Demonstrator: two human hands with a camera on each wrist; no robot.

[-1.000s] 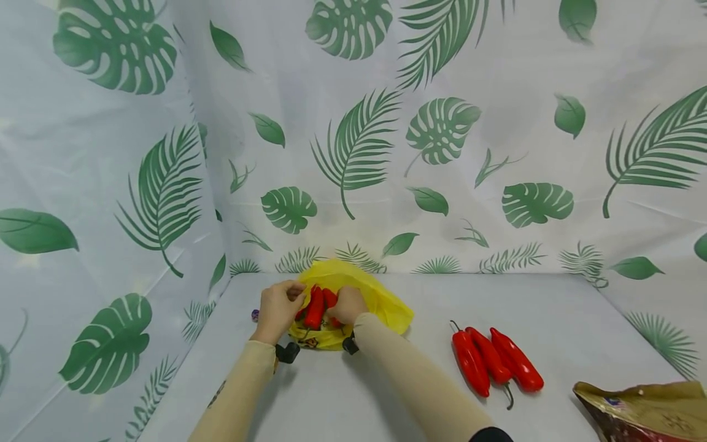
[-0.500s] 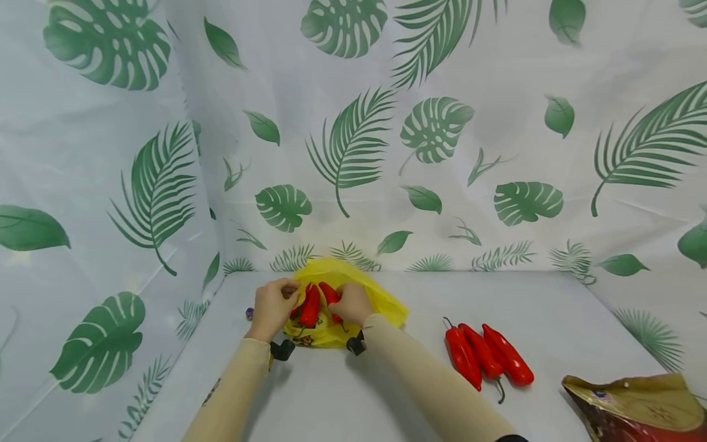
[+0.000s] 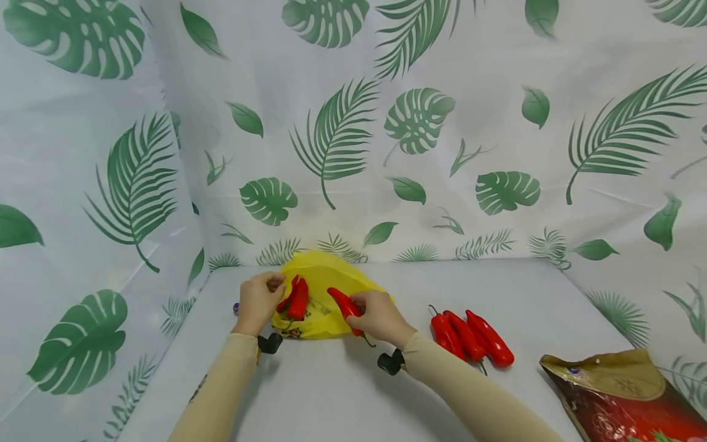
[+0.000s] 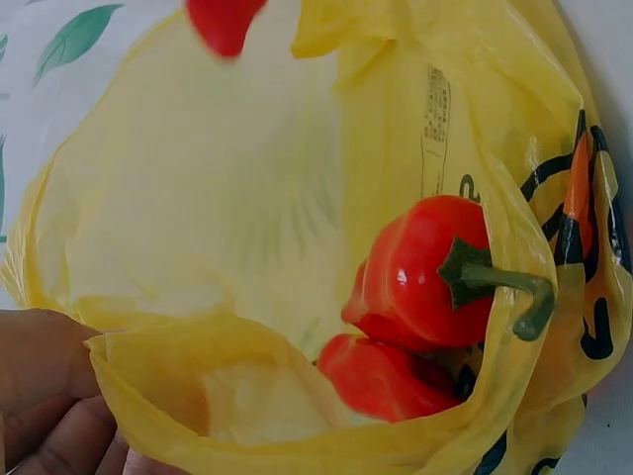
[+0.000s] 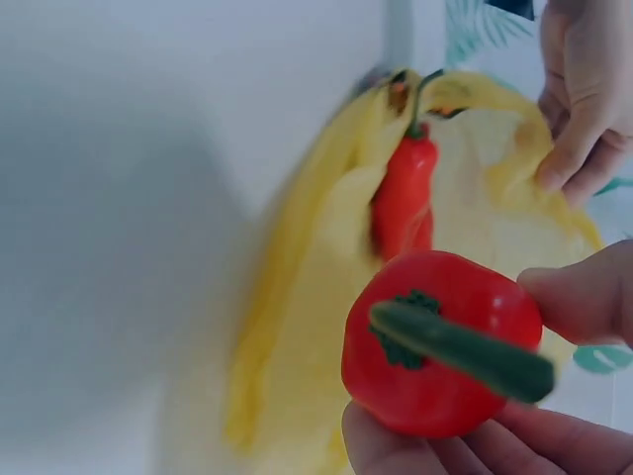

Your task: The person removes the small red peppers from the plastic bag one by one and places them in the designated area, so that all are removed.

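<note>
A yellow plastic bag (image 3: 326, 276) lies with its mouth spread open, and two red peppers (image 4: 425, 277) rest inside it. My left hand (image 3: 258, 302) pinches the bag's edge on the left side; the wrist view shows the film between thumb and fingers (image 4: 59, 396). Over the bag's right side, my right hand (image 3: 381, 316) grips another red pepper (image 5: 440, 341) between thumb and fingers, its green stem toward the wrist camera.
To the right, several red peppers (image 3: 466, 334) lie side by side on the white table (image 3: 331, 393). A brown and red foil bag (image 3: 624, 393) stands at the right front. A leaf-printed curtain (image 3: 353, 184) hangs behind. A small purple object (image 3: 235, 309) lies left of the yellow bag.
My right hand has drawn one pepper away from the others in the bag, toward the right. The left hand keeps its hold on the bag's edge. The head view has shifted rightward.
</note>
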